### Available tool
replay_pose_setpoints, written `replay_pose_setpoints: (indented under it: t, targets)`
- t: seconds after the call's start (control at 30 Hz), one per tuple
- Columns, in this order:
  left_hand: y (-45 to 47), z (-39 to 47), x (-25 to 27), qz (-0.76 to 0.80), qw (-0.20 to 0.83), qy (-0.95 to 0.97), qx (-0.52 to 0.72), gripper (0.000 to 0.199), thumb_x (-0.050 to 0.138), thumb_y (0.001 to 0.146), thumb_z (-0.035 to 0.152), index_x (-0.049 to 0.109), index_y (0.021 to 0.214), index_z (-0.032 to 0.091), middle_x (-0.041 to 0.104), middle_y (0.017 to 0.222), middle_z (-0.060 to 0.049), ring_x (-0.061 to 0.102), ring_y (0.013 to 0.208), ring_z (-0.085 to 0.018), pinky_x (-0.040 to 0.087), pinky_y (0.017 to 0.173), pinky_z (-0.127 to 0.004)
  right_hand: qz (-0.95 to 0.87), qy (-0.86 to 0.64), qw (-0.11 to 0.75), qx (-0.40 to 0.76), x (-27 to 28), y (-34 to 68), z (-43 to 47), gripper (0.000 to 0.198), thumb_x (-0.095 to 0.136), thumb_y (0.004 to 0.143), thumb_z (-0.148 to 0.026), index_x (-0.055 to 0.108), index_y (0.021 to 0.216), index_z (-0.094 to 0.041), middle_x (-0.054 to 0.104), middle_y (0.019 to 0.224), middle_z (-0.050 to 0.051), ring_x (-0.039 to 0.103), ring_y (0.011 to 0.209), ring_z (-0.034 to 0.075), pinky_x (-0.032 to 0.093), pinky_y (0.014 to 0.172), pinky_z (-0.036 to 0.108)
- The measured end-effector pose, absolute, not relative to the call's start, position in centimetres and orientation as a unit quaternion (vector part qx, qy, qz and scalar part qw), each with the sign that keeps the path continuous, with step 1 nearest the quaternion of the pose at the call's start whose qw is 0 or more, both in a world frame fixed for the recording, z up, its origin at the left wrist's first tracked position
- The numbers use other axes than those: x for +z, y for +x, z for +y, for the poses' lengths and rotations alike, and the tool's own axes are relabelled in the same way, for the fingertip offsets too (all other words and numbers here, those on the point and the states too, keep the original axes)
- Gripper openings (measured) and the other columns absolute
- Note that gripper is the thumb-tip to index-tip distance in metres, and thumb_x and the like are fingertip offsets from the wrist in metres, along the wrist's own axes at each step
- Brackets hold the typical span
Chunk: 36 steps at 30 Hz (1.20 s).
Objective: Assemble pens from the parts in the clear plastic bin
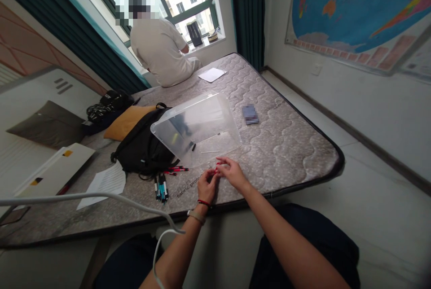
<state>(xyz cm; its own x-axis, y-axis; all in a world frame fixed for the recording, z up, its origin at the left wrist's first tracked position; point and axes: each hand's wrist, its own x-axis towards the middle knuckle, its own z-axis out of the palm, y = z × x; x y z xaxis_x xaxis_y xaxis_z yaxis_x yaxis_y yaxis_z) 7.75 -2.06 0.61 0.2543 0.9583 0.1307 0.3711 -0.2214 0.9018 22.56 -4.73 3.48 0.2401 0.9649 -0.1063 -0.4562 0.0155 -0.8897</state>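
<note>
My left hand (206,186) and my right hand (233,174) meet over the mattress's near edge. Their fingertips pinch together on a small red piece (217,168), mostly covered by the fingers, so its kind is not plain. To the left of my hands lie several red pens (177,170) and a bunch of blue, black and white pens (161,189). Just beyond my fingers, a clear plastic box (205,118) rests on the mattress. A short black piece (193,147) and a thin white stick (210,151) show in it.
A black backpack (143,145) leans beside the box on the mattress (289,145). Printed paper (104,183) lies at left, and a pale cable (134,203) crosses the foreground. A dark blue packet (250,115) lies at right. A person (160,51) sits by the window.
</note>
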Motion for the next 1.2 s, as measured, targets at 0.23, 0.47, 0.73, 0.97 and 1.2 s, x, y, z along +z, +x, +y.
replay_pose_setpoints:
  t: [0.23, 0.47, 0.73, 0.97, 1.2]
  targets:
    - [7.7, -2.6, 0.5, 0.506, 0.405, 0.659, 0.381, 0.027, 0.069, 0.082, 0.042, 0.064, 0.095, 0.019, 0.074, 0.090, -0.005, 0.070, 0.085, -0.019, 0.052, 0.080, -0.030, -0.112, -0.453, 0.706, 0.533, 4.2, 23.6, -4.8, 0.023, 0.064, 0.067, -0.028, 0.063, 0.089, -0.020, 0.067, 0.095, 0.004, 0.058, 0.067, 0.011, 0.048, 0.059, 0.022]
    - [7.9, -3.0, 0.7, 0.502, 0.421, 0.658, 0.371, 0.028, 0.069, 0.082, 0.044, 0.061, 0.094, 0.019, 0.075, 0.084, -0.003, 0.072, 0.081, -0.018, 0.053, 0.077, -0.028, -0.269, -0.547, 0.647, 0.457, 2.8, 22.9, -4.4, 0.009, 0.042, 0.058, -0.021, 0.049, 0.053, -0.021, 0.048, 0.050, -0.002, 0.044, 0.050, 0.012, 0.036, 0.049, 0.023]
    - [7.9, -3.5, 0.6, 0.493, 0.433, 0.654, 0.376, 0.025, 0.069, 0.083, 0.040, 0.060, 0.095, 0.020, 0.076, 0.087, -0.004, 0.073, 0.086, -0.020, 0.053, 0.079, -0.029, -0.418, -0.631, 0.550, 0.352, 2.5, 22.6, -4.7, 0.015, 0.040, 0.059, -0.016, 0.040, 0.045, -0.021, 0.036, 0.047, -0.003, 0.038, 0.053, 0.012, 0.026, 0.052, 0.026]
    - [7.7, -3.6, 0.7, 0.503, 0.429, 0.655, 0.366, 0.028, 0.066, 0.084, 0.044, 0.058, 0.097, 0.021, 0.077, 0.085, -0.004, 0.073, 0.084, -0.020, 0.052, 0.079, -0.030, -0.441, -0.663, 0.506, 0.330, 2.1, 22.2, -4.8, 0.021, 0.045, 0.064, -0.012, 0.041, 0.045, -0.021, 0.042, 0.046, -0.003, 0.041, 0.054, 0.013, 0.028, 0.053, 0.026]
    - [8.0, -3.7, 1.4, 0.501, 0.489, 0.618, 0.359, 0.030, 0.064, 0.085, 0.047, 0.058, 0.098, 0.020, 0.075, 0.081, -0.005, 0.071, 0.075, -0.019, 0.052, 0.066, -0.027, -0.391, -0.629, 0.560, 0.372, 1.6, 21.7, -4.2, 0.020, 0.052, 0.082, -0.022, 0.072, 0.086, -0.020, 0.073, 0.088, 0.005, 0.063, 0.081, 0.019, 0.047, 0.072, 0.028]
